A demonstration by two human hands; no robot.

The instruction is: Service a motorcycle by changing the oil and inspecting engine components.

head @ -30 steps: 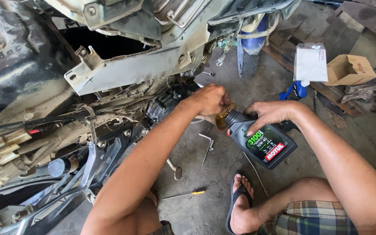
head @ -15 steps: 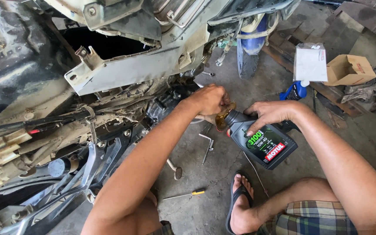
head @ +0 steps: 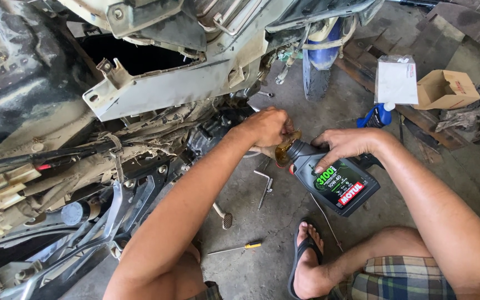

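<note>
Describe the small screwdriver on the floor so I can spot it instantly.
Start from the stripped motorcycle frame on the left and drop to the concrete floor near the sandalled foot. The screwdriver lies flat there, left of the toes; its yellow handle sets it apart from the bare metal L-shaped wrench above.

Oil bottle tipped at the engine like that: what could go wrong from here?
1. The dark oil bottle is tilted steeply, held by the right hand alone; it could slip or pour too fast.
2. The left hand hides the fill point, so oil may miss and spill onto the concrete floor near the sandalled foot.
</note>
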